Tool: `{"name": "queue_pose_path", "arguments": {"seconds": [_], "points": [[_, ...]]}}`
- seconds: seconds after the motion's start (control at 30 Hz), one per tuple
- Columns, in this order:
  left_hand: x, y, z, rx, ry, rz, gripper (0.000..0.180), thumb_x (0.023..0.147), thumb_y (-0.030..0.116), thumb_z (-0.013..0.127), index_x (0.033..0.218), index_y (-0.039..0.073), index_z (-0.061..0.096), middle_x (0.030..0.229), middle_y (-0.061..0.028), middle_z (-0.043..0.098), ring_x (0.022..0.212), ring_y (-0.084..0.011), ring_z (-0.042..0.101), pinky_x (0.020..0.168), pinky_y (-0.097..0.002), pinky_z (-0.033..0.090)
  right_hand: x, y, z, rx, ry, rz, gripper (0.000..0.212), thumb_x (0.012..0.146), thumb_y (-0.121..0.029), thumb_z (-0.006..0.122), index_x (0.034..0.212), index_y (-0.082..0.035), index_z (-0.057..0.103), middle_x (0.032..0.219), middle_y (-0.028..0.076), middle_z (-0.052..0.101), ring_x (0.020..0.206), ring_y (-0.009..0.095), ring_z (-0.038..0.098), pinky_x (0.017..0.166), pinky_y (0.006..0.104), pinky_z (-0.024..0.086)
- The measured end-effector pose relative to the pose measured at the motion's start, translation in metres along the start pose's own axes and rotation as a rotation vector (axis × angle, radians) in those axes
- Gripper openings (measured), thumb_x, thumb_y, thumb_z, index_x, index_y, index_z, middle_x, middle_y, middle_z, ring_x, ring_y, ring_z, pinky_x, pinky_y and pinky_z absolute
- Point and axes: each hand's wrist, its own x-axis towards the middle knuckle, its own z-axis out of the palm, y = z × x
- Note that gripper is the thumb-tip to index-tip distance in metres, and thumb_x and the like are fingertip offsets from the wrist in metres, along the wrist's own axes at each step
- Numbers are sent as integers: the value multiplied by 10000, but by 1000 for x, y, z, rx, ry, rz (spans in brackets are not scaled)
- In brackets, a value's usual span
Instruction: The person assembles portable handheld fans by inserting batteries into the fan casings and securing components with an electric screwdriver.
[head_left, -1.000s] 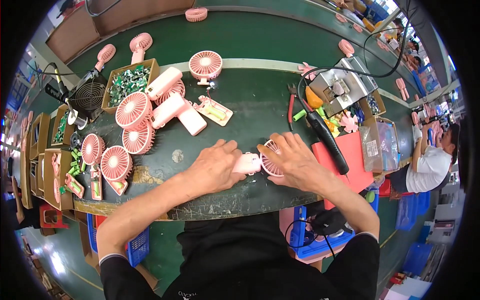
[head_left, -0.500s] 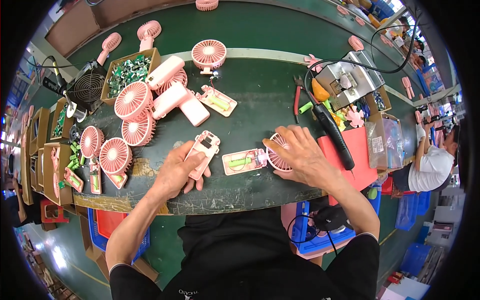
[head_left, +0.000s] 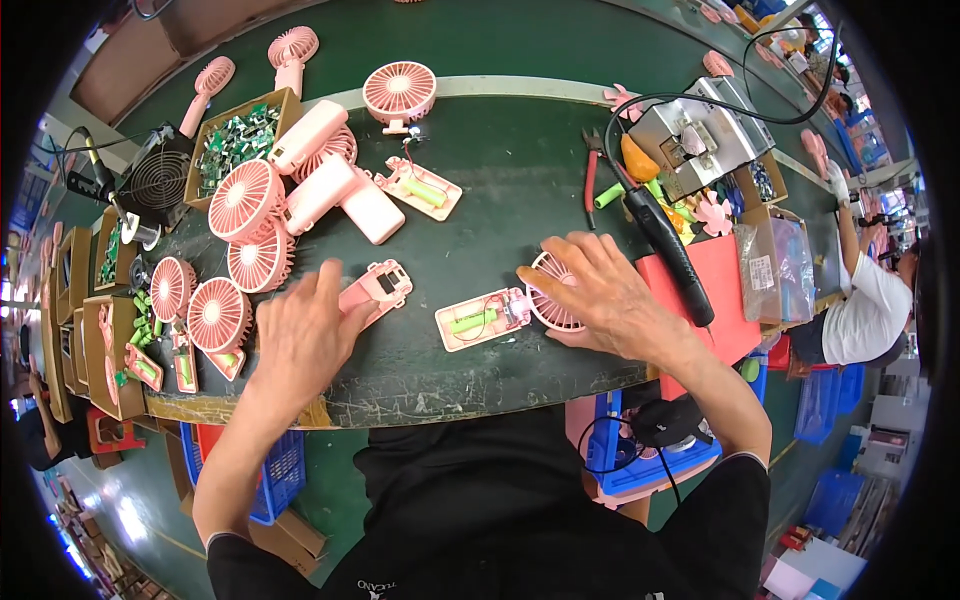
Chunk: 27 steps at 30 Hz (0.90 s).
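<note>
A pink handle shell (head_left: 386, 288) with a rectangular cut-out lies slanted low over the bench. One end of it sits between the thumb and fingers of my left hand (head_left: 300, 335), palm down. My right hand (head_left: 610, 305) is curled over the round grille of a pink handheld fan (head_left: 556, 292), thumb at the near side. Joined to that grille is the fan's open handle half (head_left: 474, 322), which points left and holds a green battery cell and thin wires. Part of the grille is hidden under my right fingers.
Left stand several pink fans (head_left: 220, 314) and a box of circuit boards (head_left: 240, 145). Behind the shell lies another opened fan handle (head_left: 430, 190). At right are a black corded tool (head_left: 668, 260), red-handled pliers (head_left: 591, 185), a metal box (head_left: 690, 145) and a red sheet (head_left: 715, 285).
My left hand has turned palm down and shifted left, with the handle shell now lower and further left. My right hand stays on the fan. The whole view has shifted slightly.
</note>
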Motion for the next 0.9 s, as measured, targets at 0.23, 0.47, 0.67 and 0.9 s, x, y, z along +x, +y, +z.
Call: {"name": "queue_pose_path", "arguments": {"seconds": [0.23, 0.47, 0.67, 0.9], "points": [[16, 66, 49, -194, 52, 434, 568, 737, 231, 764, 1163, -61, 525, 991, -167, 520, 931, -316, 503, 808, -425, 423, 0, -1, -2, 6, 0, -15, 707, 662, -254, 818, 1301, -135, 542, 1290, 140, 464, 1180, 341, 450, 963, 454, 400], [26, 72, 64, -417, -85, 228, 577, 712, 167, 746, 1188, -73, 523, 959, -200, 546, 862, -365, 582, 751, -431, 476, 1, 0, 3, 40, 12, -41, 756, 641, -221, 820, 1322, -105, 512, 1305, 135, 467, 1204, 343, 444, 970, 459, 397], [37, 59, 46, -1238, -681, -329, 506, 802, 191, 740, 1176, -109, 577, 895, -123, 687, 800, -163, 653, 711, -294, 523, 27, 2, 6, 90, 0, -200, 743, 621, -170, 820, 1293, -89, 515, 1314, 127, 470, 1225, 325, 442, 973, 441, 395], [40, 45, 59, -1638, -839, -522, 265, 921, 112, 607, 1064, -111, 611, 939, -179, 682, 835, -285, 710, 763, -378, 599, 45, 6, 7, 93, -45, -346, 703, 633, -177, 813, 1265, -82, 520, 1305, 121, 471, 1252, 312, 428, 999, 426, 383]]}}
